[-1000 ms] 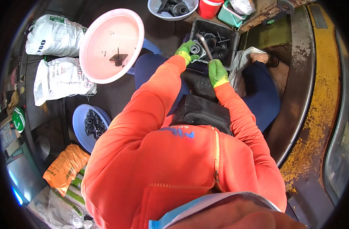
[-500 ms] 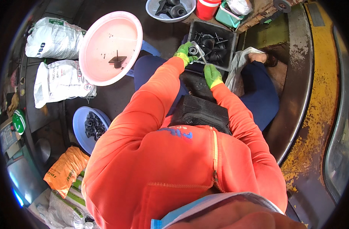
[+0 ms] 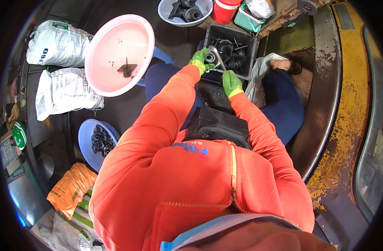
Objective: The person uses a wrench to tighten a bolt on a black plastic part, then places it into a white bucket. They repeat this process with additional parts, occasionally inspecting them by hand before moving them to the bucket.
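My left hand point(image 3: 200, 62), in a green glove, is closed around a small round part point(image 3: 209, 57) with a dark, ring-like open end facing up. My right hand point(image 3: 232, 84), gloved too, is closed on a slim grey metal tool point(image 3: 219, 59). The tool slants up and left, its far end beside the round part; whether they touch I cannot tell. Both hands are at the near edge of a black crate point(image 3: 254, 50) holding black moulded parts point(image 3: 236, 62), some with thin stems.
Left of my arms, a pink basin point(image 3: 100, 33) holds one dark stemmed piece point(image 3: 126, 69). A blue basin point(image 3: 86, 144) contains several small black parts. Another basin point(image 3: 168, 19), a red bucket point(image 3: 225, 10) and a teal container point(image 3: 246, 21) stand at the back. White sacks point(image 3: 59, 44) lie far left.
The whole view has shifted slightly. Both hands keep nearly the same place at the crate, with the tool still beside the round part.
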### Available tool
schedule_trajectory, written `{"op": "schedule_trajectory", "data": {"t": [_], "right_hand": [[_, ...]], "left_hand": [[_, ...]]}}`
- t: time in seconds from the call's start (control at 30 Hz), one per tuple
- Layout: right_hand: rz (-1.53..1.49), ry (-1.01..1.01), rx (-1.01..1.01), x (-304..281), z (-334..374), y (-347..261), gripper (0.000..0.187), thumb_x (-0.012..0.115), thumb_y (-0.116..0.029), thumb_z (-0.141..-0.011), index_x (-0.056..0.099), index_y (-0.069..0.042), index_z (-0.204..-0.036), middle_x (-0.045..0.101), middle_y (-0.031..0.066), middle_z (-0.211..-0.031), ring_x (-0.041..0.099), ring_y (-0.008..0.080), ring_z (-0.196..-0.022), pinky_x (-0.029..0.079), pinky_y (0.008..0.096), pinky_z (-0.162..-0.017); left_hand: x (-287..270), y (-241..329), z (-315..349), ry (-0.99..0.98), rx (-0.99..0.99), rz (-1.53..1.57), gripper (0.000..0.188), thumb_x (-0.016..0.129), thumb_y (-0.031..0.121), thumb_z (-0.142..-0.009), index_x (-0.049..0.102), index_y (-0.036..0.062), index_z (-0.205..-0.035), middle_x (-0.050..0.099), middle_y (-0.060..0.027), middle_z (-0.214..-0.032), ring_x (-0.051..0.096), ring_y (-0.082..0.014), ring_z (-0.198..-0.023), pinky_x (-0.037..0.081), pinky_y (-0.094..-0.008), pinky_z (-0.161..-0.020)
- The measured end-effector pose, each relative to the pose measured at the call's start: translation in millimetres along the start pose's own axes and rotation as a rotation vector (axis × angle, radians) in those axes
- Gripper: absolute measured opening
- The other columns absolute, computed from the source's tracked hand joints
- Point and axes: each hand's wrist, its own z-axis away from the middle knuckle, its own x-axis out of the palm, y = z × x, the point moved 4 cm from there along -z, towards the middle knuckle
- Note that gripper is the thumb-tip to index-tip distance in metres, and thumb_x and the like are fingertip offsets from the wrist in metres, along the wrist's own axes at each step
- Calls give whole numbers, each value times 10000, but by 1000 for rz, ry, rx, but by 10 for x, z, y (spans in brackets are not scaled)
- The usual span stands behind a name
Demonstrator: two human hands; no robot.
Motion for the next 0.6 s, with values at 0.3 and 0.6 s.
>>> {"op": "schedule_trajectory", "data": {"t": [0.3,0.6], "right_hand": [[-44,-68,198,-110,18,-19,454,357,-438,-945,561,-44,-1041,597,270,-1067,541,465,-1011,427,504,-856],[45,-104,225,-11,36,90,417,379,-397,-948,571,-39,-1041,610,248,-1070,570,446,-987,440,496,-855]], "left_hand": [[4,-9,16,-55,-49,-42,665,820,35,-620,544,83,-1223,603,-114,-1154,589,-280,-1056,493,-372,-868],[-54,190,73,2,7,9,568,805,45,-642,567,69,-1157,626,-99,-1065,612,-244,-958,496,-350,-830]]}}
